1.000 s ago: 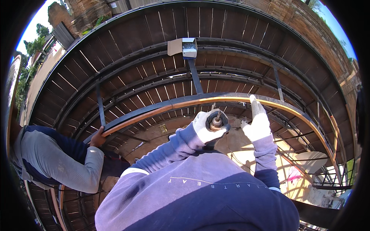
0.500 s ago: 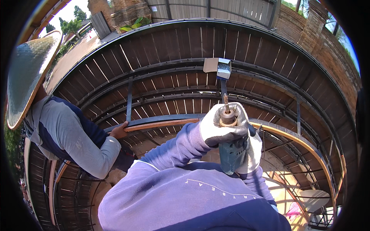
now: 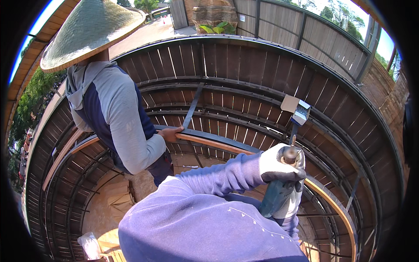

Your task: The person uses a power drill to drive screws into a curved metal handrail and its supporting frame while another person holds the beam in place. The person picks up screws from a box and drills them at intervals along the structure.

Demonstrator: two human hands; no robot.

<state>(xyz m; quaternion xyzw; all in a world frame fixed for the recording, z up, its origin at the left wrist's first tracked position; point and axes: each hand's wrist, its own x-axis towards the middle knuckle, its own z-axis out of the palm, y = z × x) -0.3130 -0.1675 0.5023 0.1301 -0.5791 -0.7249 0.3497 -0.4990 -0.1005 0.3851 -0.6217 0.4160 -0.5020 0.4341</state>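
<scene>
A teal power drill [image 3: 274, 198] is held out in front of my body, its bit [image 3: 293, 139] pointing away from me. My left hand [image 3: 279, 162], in a white and dark glove, wraps around the front of the drill by its chuck [image 3: 289, 154], which looks blurred. On the drill's far right side my right hand [image 3: 293, 201], also gloved, grips the body; its fingers are partly hidden. Just beyond the bit, an open cardboard box [image 3: 301, 112] of small metal pieces, perhaps screws, rests on the dark framework.
At left a co-worker in a woven conical hat [image 3: 94, 32] has a hand [image 3: 171, 133] on the curved rail [image 3: 218, 139] edged with wood. Tiered dark slatted panels [image 3: 244, 65] curve around us. A plastic bag [image 3: 89, 245] lies low at the left.
My view has swung left, so the co-worker, box and drill all appear farther right. Both my hands keep their hold on the drill. The co-worker's hand stays at the rail.
</scene>
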